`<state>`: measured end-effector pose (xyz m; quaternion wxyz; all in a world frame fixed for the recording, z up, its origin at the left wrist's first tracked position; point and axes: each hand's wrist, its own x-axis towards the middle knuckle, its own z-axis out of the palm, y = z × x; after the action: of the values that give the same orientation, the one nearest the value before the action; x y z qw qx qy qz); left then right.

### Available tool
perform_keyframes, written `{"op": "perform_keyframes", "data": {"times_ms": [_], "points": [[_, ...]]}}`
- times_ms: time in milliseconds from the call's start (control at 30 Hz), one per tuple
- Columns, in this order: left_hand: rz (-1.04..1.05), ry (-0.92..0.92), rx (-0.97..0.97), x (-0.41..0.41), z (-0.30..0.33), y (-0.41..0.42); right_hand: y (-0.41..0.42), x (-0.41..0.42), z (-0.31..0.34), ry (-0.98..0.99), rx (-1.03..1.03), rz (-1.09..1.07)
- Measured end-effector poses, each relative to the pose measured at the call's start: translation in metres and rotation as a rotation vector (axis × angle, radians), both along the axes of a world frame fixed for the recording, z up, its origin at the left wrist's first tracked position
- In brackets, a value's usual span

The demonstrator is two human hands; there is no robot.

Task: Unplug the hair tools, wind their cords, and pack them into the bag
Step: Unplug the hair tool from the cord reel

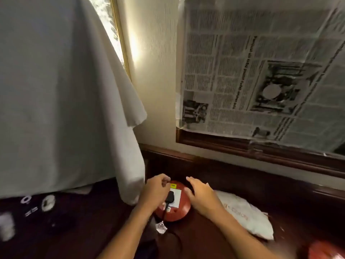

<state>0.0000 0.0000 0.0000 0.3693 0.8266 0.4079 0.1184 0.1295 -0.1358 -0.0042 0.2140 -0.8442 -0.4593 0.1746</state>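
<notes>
Dark desktop (pixel 233 193), left hand (pixel 155 193) half-hiding plug (pixel 169 196), blurred red socket unit (pixel 175 208)

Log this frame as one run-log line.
phase: unplugging | black plug seated in red socket reel | left hand curled at reel's left edge | right hand resting open on reel's right | packing: not started

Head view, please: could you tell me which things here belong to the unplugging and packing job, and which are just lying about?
Job:
- black plug seated in the red socket reel
- its black cord
- left hand and right hand, either side of the reel

Lying about:
- white plastic bag
- hanging white cloth
- newspaper over the frame
</notes>
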Motion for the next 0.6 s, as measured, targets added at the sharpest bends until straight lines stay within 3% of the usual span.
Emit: {"op": "perform_keyframes", "data": {"times_ms": [233,600], "points": [[0.013,0.08,-0.116,0.007,-0.063,0.017,0.015,-0.011,-0.069,0.012,-0.124,-0.052],[-0.199,0.218,-0.044,0.031,-0.119,0.034,0.052,-0.006,-0.122,0.074,-0.296,-0.031]]}}
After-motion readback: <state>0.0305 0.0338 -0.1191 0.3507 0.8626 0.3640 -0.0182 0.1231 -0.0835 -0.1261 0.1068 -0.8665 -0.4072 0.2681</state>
